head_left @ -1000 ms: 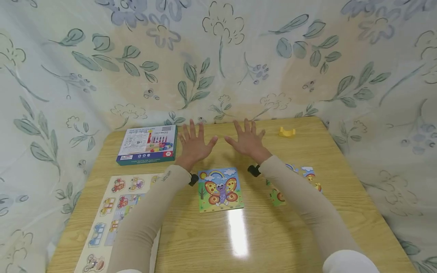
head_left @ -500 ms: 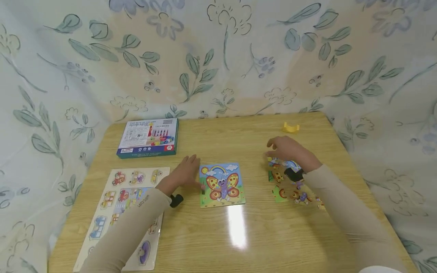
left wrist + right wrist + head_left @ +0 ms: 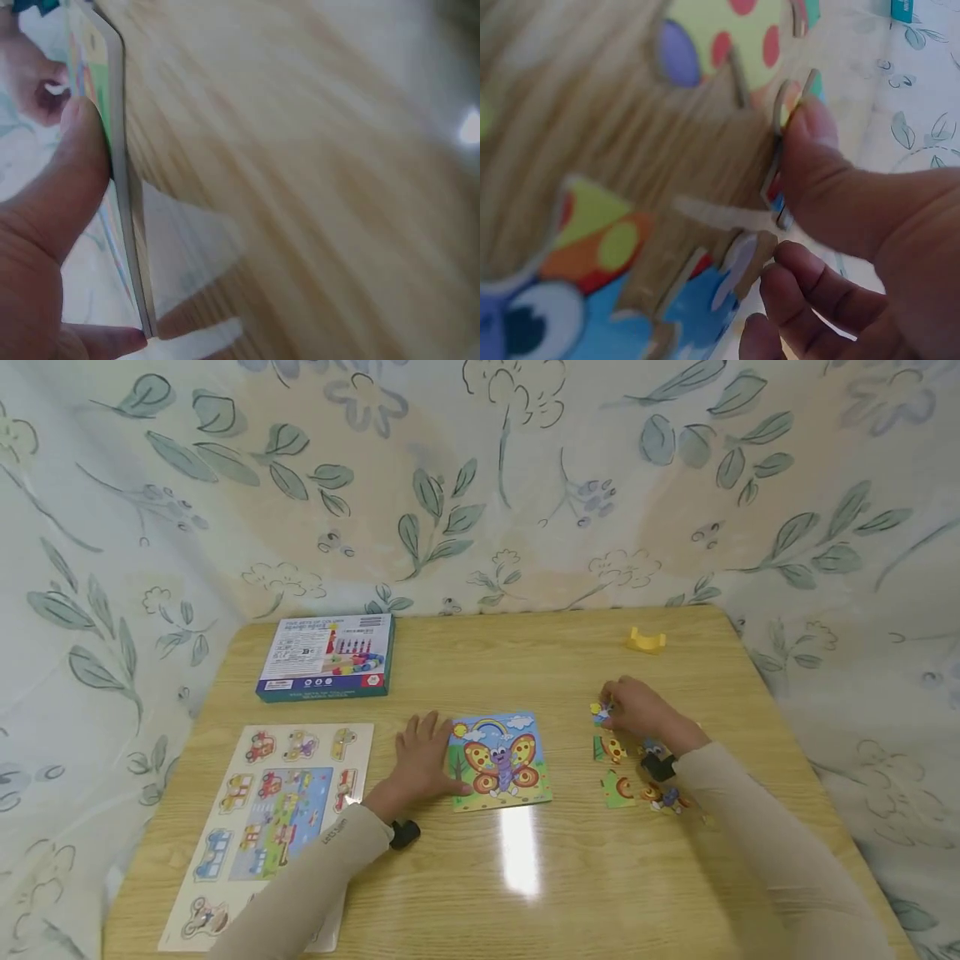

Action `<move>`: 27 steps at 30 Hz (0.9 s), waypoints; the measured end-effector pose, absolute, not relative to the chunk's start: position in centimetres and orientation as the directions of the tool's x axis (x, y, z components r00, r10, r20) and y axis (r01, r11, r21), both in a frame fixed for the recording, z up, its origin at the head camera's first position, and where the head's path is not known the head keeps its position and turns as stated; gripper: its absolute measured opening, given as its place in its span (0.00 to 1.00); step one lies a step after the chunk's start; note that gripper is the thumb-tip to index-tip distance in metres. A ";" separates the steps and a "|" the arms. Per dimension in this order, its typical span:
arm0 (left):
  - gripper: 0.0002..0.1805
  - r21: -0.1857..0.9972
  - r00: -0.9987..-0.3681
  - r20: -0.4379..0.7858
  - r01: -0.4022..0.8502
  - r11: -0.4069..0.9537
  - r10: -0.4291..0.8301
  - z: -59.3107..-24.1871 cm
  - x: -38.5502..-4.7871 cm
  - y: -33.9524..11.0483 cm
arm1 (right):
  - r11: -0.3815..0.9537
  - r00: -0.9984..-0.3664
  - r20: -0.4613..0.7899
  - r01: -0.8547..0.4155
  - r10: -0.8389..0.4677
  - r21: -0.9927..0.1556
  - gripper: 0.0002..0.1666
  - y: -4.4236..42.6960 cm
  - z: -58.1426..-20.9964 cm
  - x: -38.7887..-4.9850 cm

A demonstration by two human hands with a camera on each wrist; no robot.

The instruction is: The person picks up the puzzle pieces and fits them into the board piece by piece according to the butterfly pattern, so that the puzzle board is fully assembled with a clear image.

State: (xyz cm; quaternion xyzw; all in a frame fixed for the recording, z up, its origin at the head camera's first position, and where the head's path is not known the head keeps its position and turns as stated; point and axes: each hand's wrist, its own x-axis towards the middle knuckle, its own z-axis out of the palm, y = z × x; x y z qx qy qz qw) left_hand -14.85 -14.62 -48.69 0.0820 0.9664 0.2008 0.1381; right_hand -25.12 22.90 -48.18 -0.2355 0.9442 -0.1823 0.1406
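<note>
On the wooden table [image 3: 465,668], a square butterfly board [image 3: 504,758] is laid flat near the middle, its left side met by the left hand [image 3: 423,760]. The fingers of that hand are spread apart and fairly straight by the upper left corner, while its thumb is laid over the picture lower down; in the left wrist view, the thin edge of the board is seen beside the thumb, with another fingertip set at the edge. To the right, a small sun piece [image 3: 598,713] is touched by the thumb of the right hand [image 3: 641,710], the fingers of which are curled close by; whether the piece is clamped between them cannot be told. Below it on the table, a spotted wing piece [image 3: 610,748], a green piece [image 3: 618,788] and a piece with legs [image 3: 666,798] are scattered. In the right wrist view, an eye piece [image 3: 544,330] and a blue piece [image 3: 697,300] are shown, the blue one just beside the curled fingertips. At the left, a vehicle board [image 3: 321,756] is partly covered by the left sleeve [image 3: 322,868]; behind it, a printed box [image 3: 327,656] is placed. A curved yellow block [image 3: 647,642] is set near the back right corner.
</note>
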 end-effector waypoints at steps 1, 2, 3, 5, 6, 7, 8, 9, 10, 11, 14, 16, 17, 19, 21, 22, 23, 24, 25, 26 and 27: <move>0.64 0.414 -0.952 -0.230 0.094 0.905 0.204 -48.7 -14.9 -14.4 | 0.825 -0.852 -0.178 -0.392 -0.493 -0.408 0.20 22.8 -48.2 -25.2; 0.64 0.412 -0.952 -0.235 0.084 0.907 0.195 -48.8 -14.9 -14.3 | 0.825 -0.853 -0.177 -0.389 -0.490 -0.410 0.20 22.8 -48.1 -25.3; 0.64 0.415 -0.953 -0.236 0.076 0.907 0.188 -48.8 -15.0 -14.1 | 0.827 -0.857 -0.180 -0.378 -0.483 -0.415 0.19 22.7 -48.0 -25.4; 0.64 0.414 -0.955 -0.236 0.069 0.908 0.180 -48.9 -15.1 -14.0 | 0.828 -0.864 -0.184 -0.355 -0.468 -0.435 0.17 22.3 -47.5 -25.7; 0.64 0.408 -0.955 -0.238 0.068 0.910 0.178 -48.9 -15.1 -13.9 | 0.824 -0.868 -0.179 -0.348 -0.464 -0.448 0.16 22.0 -47.2 -25.9; 0.64 0.401 -0.954 -0.242 0.066 0.914 0.175 -48.9 -15.2 -13.9 | 0.818 -0.874 -0.175 -0.331 -0.454 -0.470 0.15 21.5 -46.9 -26.0; 0.64 0.395 -0.954 -0.243 0.067 0.916 0.175 -48.9 -15.2 -13.9 | 0.806 -0.878 -0.174 -0.309 -0.446 -0.504 0.15 20.7 -46.4 -26.1; 0.64 0.389 -0.954 -0.244 0.067 0.919 0.173 -48.9 -15.2 -13.9 | 0.793 -0.881 -0.172 -0.291 -0.440 -0.536 0.14 19.8 -45.9 -26.1; 0.64 0.382 -0.954 -0.246 0.065 0.922 0.170 -48.9 -15.3 -13.9 | 0.768 -0.880 -0.166 -0.281 -0.446 -0.575 0.14 18.8 -45.4 -26.2; 0.64 0.377 -0.954 -0.248 0.063 0.924 0.166 -48.9 -15.3 -13.8 | 0.740 -0.876 -0.161 -0.271 -0.455 -0.615 0.14 17.6 -44.9 -26.1; 0.64 0.363 -0.955 -0.249 0.062 0.930 0.161 -48.8 -15.4 -14.0 | 0.653 -0.840 -0.160 -0.268 -0.519 -0.708 0.13 13.4 -44.0 -25.6; 0.63 0.365 -0.955 -0.246 0.065 0.929 0.163 -48.7 -15.4 -14.1 | 0.598 -0.795 -0.172 -0.275 -0.582 -0.753 0.12 10.7 -44.1 -25.0; 0.63 0.367 -0.955 -0.245 0.067 0.928 0.166 -48.7 -15.4 -14.1 | 0.587 -0.775 -0.178 -0.285 -0.606 -0.758 0.12 9.5 -44.4 -24.7; 0.63 0.372 -0.955 -0.240 0.073 0.925 0.171 -48.6 -15.4 -14.1 | 0.577 -0.737 -0.195 -0.307 -0.648 -0.757 0.13 7.3 -45.1 -24.2; 0.63 0.366 -0.957 -0.230 0.084 0.927 0.178 -48.7 -15.5 -14.1 | 0.608 -0.729 -0.209 -0.339 -0.652 -0.718 0.14 5.5 -45.9 -23.8; 0.63 0.360 -0.957 -0.229 0.088 0.929 0.180 -48.7 -15.5 -14.0 | 0.631 -0.734 -0.209 -0.361 -0.647 -0.686 0.15 4.7 -46.2 -23.7; 0.63 0.358 -0.956 -0.229 0.090 0.929 0.181 -48.8 -15.5 -14.0 | 0.659 -0.742 -0.217 -0.371 -0.634 -0.654 0.15 4.0 -46.4 -23.6; 0.63 0.353 -0.956 -0.230 0.092 0.931 0.182 -48.9 -15.5 -14.0 | 0.680 -0.747 -0.227 -0.376 -0.624 -0.629 0.16 3.5 -46.5 -23.5; 0.63 0.346 -0.956 -0.233 0.092 0.934 0.181 -49.0 -15.5 -14.0 | 0.705 -0.757 -0.234 -0.384 -0.610 -0.597 0.16 3.1 -46.6 -23.5; 0.63 0.345 -0.955 -0.239 0.087 0.935 0.177 -49.0 -15.5 -14.1 | 0.728 -0.767 -0.241 -0.387 -0.595 -0.566 0.16 2.7 -46.7 -23.6; 0.63 0.341 -0.954 -0.245 0.081 0.937 0.172 -49.0 -15.5 -14.2 | 0.739 -0.770 -0.247 -0.388 -0.589 -0.551 0.17 2.4 -46.6 -23.7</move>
